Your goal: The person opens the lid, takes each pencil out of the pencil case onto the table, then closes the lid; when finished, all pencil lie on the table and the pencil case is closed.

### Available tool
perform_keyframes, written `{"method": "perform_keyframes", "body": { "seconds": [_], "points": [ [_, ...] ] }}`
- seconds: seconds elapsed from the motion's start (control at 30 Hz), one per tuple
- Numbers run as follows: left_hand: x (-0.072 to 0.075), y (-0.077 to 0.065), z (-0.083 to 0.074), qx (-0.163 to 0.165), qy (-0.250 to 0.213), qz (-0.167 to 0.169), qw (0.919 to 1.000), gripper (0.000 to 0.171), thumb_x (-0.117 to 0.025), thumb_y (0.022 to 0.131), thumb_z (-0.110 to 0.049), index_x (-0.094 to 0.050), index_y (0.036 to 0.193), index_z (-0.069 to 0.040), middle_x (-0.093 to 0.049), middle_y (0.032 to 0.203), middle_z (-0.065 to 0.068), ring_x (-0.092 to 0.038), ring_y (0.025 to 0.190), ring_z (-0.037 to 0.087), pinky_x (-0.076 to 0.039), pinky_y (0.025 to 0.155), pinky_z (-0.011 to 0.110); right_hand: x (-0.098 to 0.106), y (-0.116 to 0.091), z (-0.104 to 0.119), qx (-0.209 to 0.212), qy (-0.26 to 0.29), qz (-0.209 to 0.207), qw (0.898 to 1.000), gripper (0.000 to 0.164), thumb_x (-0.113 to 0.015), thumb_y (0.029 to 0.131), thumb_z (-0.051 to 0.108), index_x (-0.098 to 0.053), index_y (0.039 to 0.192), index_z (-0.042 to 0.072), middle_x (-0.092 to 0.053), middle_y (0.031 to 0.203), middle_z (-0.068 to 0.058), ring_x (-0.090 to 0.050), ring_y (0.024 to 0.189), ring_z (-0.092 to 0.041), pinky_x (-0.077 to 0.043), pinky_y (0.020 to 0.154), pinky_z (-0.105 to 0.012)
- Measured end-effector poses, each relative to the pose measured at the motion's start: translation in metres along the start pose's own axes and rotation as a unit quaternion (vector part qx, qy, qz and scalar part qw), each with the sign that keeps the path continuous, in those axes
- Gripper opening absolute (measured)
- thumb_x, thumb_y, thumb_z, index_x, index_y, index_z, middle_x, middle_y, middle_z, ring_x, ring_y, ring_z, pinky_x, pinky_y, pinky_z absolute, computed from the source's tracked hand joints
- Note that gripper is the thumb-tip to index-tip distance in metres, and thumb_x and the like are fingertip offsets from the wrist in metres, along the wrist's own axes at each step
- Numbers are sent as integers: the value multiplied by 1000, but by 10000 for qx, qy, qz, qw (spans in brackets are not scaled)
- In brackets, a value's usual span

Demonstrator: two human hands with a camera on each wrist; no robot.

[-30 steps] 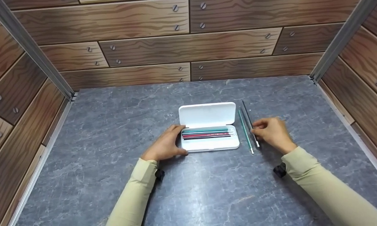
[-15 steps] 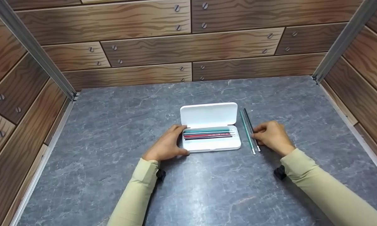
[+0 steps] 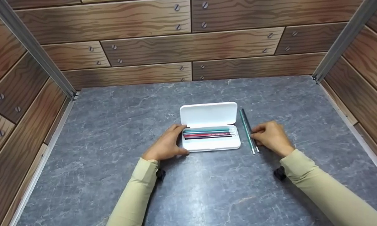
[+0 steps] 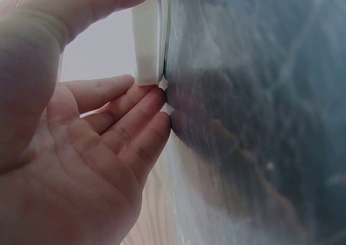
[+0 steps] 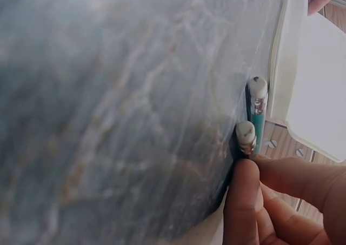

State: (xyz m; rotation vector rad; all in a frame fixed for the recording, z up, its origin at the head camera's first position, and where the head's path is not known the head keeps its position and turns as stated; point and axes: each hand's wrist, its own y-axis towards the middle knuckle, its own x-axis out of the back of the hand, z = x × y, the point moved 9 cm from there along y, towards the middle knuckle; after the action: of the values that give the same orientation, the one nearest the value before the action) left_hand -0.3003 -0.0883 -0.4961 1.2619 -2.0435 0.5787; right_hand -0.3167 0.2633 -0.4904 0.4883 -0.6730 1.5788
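A white pencil case [image 3: 207, 145] lies with its lid [image 3: 208, 114] raised. Several teal, red and dark pencils [image 3: 207, 134] lie lengthwise inside it. At the case's left end, my left hand [image 3: 165, 143] holds it, thumb at the near corner and fingers at the far one. To the right of the case, a green pencil [image 3: 244, 125] rests on the table. Right alongside is a black pencil [image 3: 246, 120], which my right hand [image 3: 272, 138] pinches between thumb and fingers. In the right wrist view, both white eraser ends show, the black pencil's eraser [image 5: 246, 130] nearer my fingertips.
The grey marbled tabletop [image 3: 119, 119] is bounded by a wood-patterned back wall [image 3: 144, 50] and side walls, with metal posts [image 3: 34, 50] at the corners. A black wrist camera [image 3: 280, 172] sits under the right cuff.
My right hand has drawn the black pencil slightly nearer me, then left against the green pencil, their ends now almost level. My left hand stays at the case.
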Motion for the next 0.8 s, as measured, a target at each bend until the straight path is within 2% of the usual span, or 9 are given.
{"method": "perform_keyframes", "body": {
  "seconds": [0.23,0.37,0.47,0.57,0.67,0.8],
  "points": [
    [1,0,1,17,3,-51,10000,100,-98,83,-18,-47,167,0,-56,162,16,-55,152,35,-44,132,50,-3,-1,3,34,-4,33,10000,32,-82,96,9,-79,120,-13,-85,100,-21,-73,66,-5,-61,58,-20],
    [0,-1,1,28,-36,-27,10000,101,-98,83,-19,-47,167,0,-56,161,17,-55,152,35,-45,132,51,1,-2,10,194,-206,-232,9993,32,-81,96,11,-80,119,-11,-85,99,-21,-73,66,-6,-59,58,-19],
    [1,-1,0,19,-53,-15,10000,101,-98,83,-18,-46,168,1,-56,162,17,-55,152,35,-44,132,51,6,-3,30,704,-615,-654,9935,29,-80,96,13,-83,117,-6,-85,100,-20,-75,75,-13,-60,70,-25],
    [2,-1,0,16,-41,-20,10000,101,-98,83,-17,-46,168,1,-55,162,17,-54,152,35,-44,133,50,2,-4,57,1465,-906,-889,9810,23,-79,98,10,-84,116,-2,-85,105,-19,-78,90,-27,-64,84,-41],
    [2,0,0,19,3,-10,10000,102,-98,83,-17,-45,168,0,-55,163,17,-54,153,35,-43,134,50,-14,-4,83,2271,-846,-688,9678,19,-80,98,4,-84,116,-2,-84,110,-19,-79,98,-34,-66,92,-53],
    [0,0,0,23,10,22,10000,102,-98,84,-18,-45,169,0,-55,163,17,-54,153,34,-42,134,50,-41,-3,106,3015,-1020,-140,9479,17,-81,98,-2,-83,114,-2,-83,108,-17,-80,100,-34,-68,92,-52]
  ]
}}
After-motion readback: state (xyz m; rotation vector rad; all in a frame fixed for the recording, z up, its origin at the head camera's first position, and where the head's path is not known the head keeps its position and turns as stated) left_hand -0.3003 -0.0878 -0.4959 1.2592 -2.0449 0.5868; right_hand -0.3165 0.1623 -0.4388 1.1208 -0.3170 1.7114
